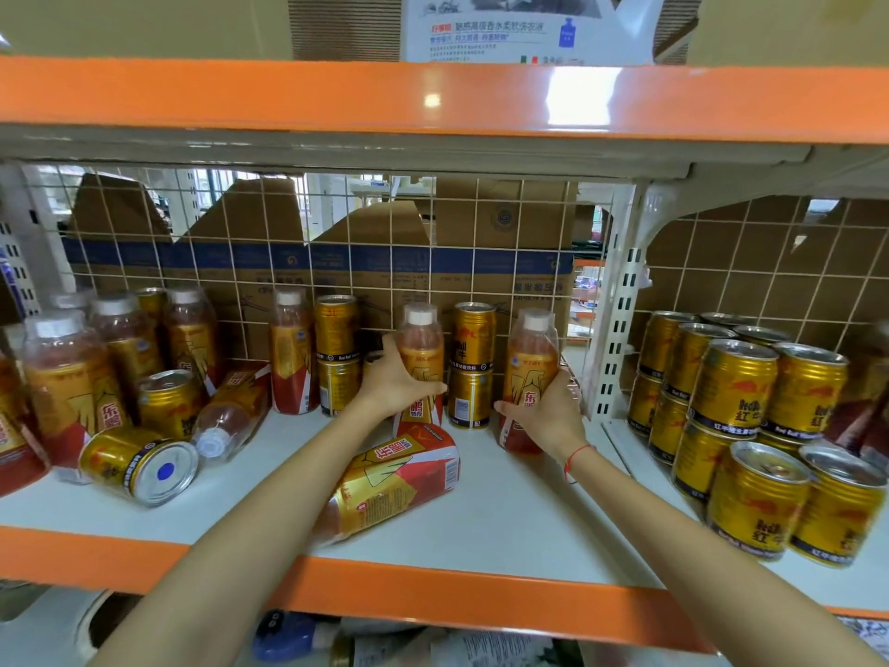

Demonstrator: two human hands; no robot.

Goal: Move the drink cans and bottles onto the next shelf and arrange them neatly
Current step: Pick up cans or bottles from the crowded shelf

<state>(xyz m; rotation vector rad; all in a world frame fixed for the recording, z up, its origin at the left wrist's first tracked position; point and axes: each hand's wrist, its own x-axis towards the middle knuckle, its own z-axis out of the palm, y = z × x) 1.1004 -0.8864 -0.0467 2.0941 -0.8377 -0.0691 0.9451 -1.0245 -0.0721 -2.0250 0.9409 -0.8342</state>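
Right now each hand wraps an upright clear plastic bottle with a white cap and a gold-and-red label: the left hand (399,385) curls round the middle bottle (421,351), the right hand (546,416) round the bottle nearest the white slotted upright (531,373), both gripping at the labelled waist. Both bottles stand at the back right of the white shelf board (505,512), close to the wire grid backing (336,243). They look full, so probably fairly heavy and stiff enough for a firm squeeze; the glossy sleeve may be slippery, so the waist seems the safest hold. Stacked gold metal cans (474,351) stand between them, and a careless lift could topple these. A fallen bottle (394,483) lies just in front. Gold cans already stacked on the next shelf (736,377) mark the destination.
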